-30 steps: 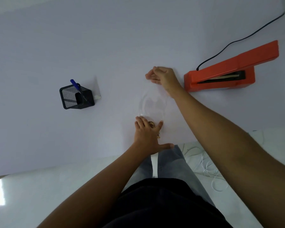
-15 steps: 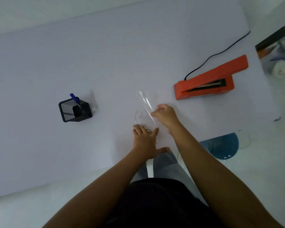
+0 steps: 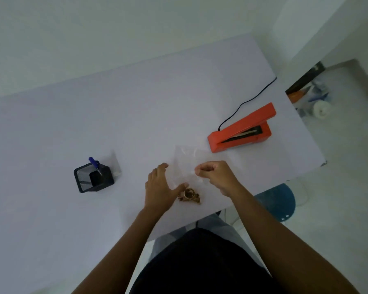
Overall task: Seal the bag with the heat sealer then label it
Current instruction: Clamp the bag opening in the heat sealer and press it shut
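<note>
- The left hand (image 3: 159, 187) was found spread flat on the near left part of a clear plastic bag (image 3: 186, 166), fingers extended and thumb reaching toward the bag's contents; nothing was gripped by it.
- The right hand (image 3: 216, 176) was found curled, with the right edge of the bag pinched between thumb and fingertips.
- The bag was observed lying flat on the bench (image 3: 94, 115), between the two hands, its far end extending toward the sealer. Its outline was faint, and the exact edges could not be traced.
- Brown dried pieces (image 3: 189, 196) were noted gathered at the near end of the bag, just beside the left thumb.
- An orange heat sealer (image 3: 241, 129) was recorded beyond the bag to the right, near its far corner but apart from it, with the arm raised and a black cord (image 3: 249, 100) running off the far bench edge.
- A black mesh pen holder (image 3: 94, 178) was noted well to the left of the hands, with a blue pen (image 3: 94, 163) standing in it.
- A blue stool (image 3: 278, 201) was seen below the bench edge, on the right.
</note>
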